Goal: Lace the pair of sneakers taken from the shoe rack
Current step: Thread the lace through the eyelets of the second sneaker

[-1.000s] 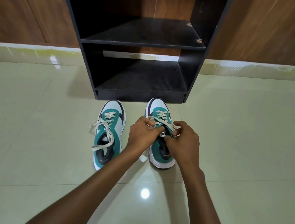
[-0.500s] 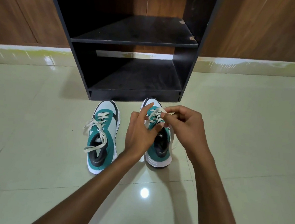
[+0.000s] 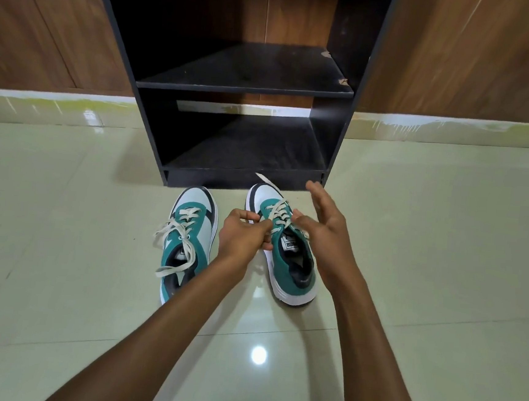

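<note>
Glossy pale tiled floor (image 3: 426, 278) carries a black two-shelf wooden shoe rack (image 3: 244, 83). Just before the rack stand two teal-and-white sneakers, left (image 3: 186, 241) and right (image 3: 287, 250). Left hand (image 3: 242, 235) pinches the right sneaker's cream lace (image 3: 276, 212); right hand (image 3: 324, 231) hovers beside it, fingers spread and released.

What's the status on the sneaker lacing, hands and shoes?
Left hand pinching the lace on the right sneaker. Right hand open beside it, thumb at the lacing. Left sneaker laces loose. Nothing in the way.
</note>
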